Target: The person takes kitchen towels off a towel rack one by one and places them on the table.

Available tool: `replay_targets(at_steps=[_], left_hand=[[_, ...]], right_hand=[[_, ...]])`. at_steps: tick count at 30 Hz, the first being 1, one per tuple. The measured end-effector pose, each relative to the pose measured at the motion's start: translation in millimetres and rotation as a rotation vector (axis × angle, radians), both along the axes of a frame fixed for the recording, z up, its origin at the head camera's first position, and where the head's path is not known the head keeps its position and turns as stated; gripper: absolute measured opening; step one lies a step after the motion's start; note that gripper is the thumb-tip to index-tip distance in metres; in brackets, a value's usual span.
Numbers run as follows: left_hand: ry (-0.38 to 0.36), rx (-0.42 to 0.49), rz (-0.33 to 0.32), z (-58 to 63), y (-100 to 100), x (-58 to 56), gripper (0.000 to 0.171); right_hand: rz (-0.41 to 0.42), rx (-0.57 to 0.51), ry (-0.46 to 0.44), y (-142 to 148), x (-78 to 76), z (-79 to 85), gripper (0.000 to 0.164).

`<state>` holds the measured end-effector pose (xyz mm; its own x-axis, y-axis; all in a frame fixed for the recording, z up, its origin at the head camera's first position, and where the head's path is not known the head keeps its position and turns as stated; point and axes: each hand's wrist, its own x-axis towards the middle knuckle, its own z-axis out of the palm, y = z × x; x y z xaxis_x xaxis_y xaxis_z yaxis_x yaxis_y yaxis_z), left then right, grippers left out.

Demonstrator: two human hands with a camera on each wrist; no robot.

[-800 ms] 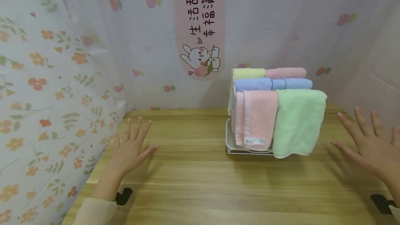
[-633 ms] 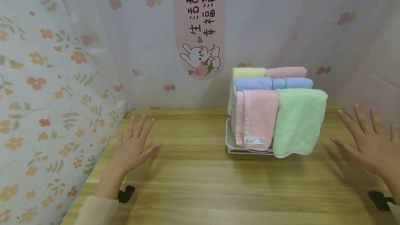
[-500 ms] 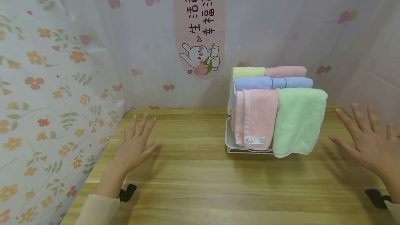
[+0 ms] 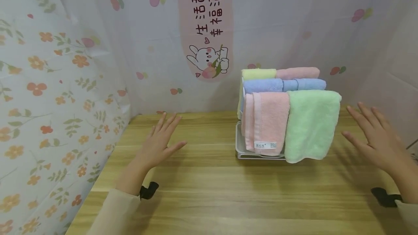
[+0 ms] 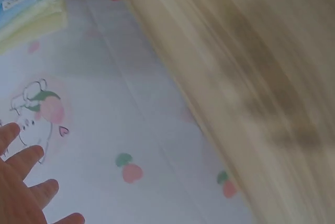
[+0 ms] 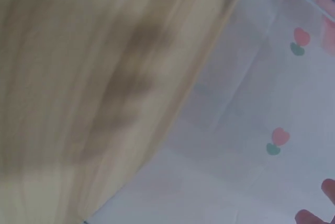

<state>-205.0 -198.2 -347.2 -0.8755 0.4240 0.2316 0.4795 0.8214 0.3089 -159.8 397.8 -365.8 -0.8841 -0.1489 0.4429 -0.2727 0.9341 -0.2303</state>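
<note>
My left hand hovers over the left half of the table with its fingers spread, holding nothing. At the right, my right hand is also spread and bare, a short way from the green towel. A white rack stands right of the middle, with folded towels hung over it in rows. In front are a pink towel with a white label and a green towel. Behind them lie blue towels, then a yellow towel and a pink one at the back. The towels hide most of the rack.
The wood-grain table reaches back to a printed curtain with a rabbit drawing and lettering. A flowered curtain closes off the left side. Black wrist straps show at both wrists.
My left hand has moved to the right and farther forward. My right hand has shifted a little left and forward, closer to the towels. The rack and towels stay put.
</note>
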Motion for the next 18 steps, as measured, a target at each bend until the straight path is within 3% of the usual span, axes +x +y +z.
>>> replay_targets(at_steps=[4,13,18], left_hand=[[0.006,0.045,-0.035,3.2,11,-4.7,0.077],[0.095,0.124,-0.113,18.3,43,-16.4,0.068],[0.064,0.243,-0.189,26.3,61,-20.7,0.064]], right_hand=[[0.063,-0.067,0.019,-4,-6.0,2.0,0.067],[0.186,-0.199,0.050,-10,-15.8,2.3,0.061],[0.254,-0.280,0.065,-11,-21.4,0.8,0.060]])
